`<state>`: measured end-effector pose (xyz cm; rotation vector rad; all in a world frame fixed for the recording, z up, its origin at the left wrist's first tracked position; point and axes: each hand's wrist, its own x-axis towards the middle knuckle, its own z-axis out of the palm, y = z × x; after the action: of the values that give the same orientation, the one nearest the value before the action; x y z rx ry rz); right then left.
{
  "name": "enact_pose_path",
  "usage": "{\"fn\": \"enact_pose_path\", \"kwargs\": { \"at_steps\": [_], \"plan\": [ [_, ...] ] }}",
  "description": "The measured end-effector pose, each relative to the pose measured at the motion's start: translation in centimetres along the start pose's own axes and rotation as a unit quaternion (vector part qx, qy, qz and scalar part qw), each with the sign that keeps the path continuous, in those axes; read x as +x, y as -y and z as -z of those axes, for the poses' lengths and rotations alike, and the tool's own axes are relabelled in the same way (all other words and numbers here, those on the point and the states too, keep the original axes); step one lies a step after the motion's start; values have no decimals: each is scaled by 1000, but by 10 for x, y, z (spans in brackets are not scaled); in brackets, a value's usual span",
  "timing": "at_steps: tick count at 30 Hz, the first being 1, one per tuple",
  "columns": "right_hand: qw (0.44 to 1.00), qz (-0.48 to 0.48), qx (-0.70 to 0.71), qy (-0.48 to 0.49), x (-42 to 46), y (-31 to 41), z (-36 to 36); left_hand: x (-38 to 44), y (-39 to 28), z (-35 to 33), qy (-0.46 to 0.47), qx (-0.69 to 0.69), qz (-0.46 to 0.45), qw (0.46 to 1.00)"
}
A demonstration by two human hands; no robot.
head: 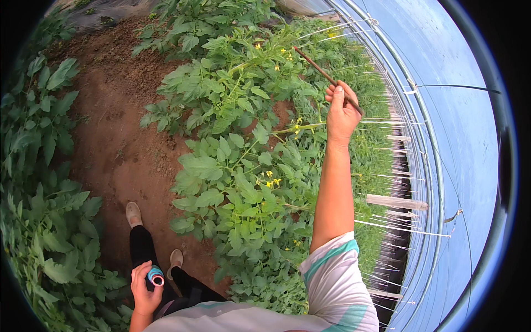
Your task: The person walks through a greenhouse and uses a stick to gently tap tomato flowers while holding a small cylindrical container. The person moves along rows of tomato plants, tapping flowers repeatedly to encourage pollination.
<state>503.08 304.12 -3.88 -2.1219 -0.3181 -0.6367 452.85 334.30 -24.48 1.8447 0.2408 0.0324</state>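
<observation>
My right hand (pixel 343 111) is stretched out over the plant row, closed round a thin brush-like stick (pixel 317 67) with a reddish tip. That tip is close to yellow tomato flowers (pixel 286 53) on a leafy tomato plant (pixel 249 89); whether it touches them I cannot tell. Low by my legs, my left hand (pixel 145 290) grips a small blue bottle (pixel 155 276), its round open mouth facing up. What is inside the bottle is hidden. More yellow flowers (pixel 271 180) stand on the plants nearer to me.
Bare brown soil (pixel 128 166) forms a path under my feet, with tomato plants (pixel 45 124) along its left side too. White strings (pixel 398 228) rise from the row on the right. Beyond them are wooden posts (pixel 396 202) and the greenhouse's curved metal pipes (pixel 431 141).
</observation>
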Motion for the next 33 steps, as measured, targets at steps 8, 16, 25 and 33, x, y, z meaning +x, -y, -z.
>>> {"fn": "enact_pose_path", "kwargs": {
  "at_steps": [8,16,25,33],
  "plan": [
    [999,-26,-10,45,17,-19,-25,29,2,5,8,-8,7,1000],
    [995,-23,-86,42,27,-37,-34,41,5,13,12,-7,16,1000],
    [988,-14,-142,63,25,-35,-45,43,5,18,2,-19,23,1000],
    [973,140,-170,-65,-45,37,1,43,13,28,-26,-11,30,999]
  ]
}}
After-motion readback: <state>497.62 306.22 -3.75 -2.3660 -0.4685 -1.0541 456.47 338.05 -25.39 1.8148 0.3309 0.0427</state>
